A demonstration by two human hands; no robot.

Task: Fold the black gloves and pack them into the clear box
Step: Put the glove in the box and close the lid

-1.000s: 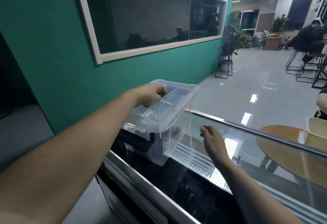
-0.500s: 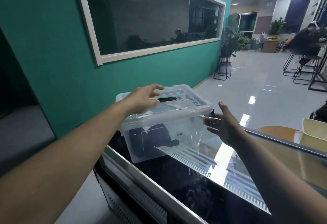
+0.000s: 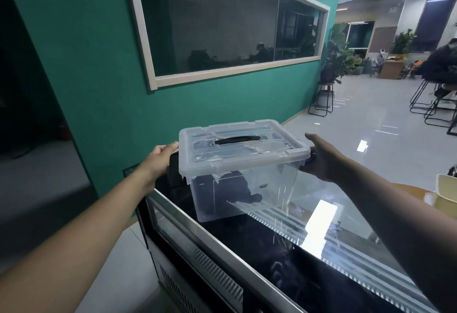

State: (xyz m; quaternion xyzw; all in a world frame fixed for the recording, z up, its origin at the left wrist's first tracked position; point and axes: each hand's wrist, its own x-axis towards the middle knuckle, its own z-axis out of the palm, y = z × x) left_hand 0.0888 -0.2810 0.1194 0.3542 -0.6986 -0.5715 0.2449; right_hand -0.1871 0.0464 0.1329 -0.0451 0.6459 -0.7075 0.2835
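The left hand [image 3: 162,158] is laid against the left end of the clear box [image 3: 243,171], its fingers spread loosely and its fingertips touching the lid's corner. The right hand [image 3: 321,158] is held open at the right end, palm turned toward the box wall; whether it touches cannot be told. The box is set upright on the dark glass counter top [image 3: 284,246], its lid [image 3: 237,143] shut and a black handle [image 3: 237,140] lying flat across it. The black gloves [image 3: 235,191] are seen through the clear wall, resting inside on the bottom.
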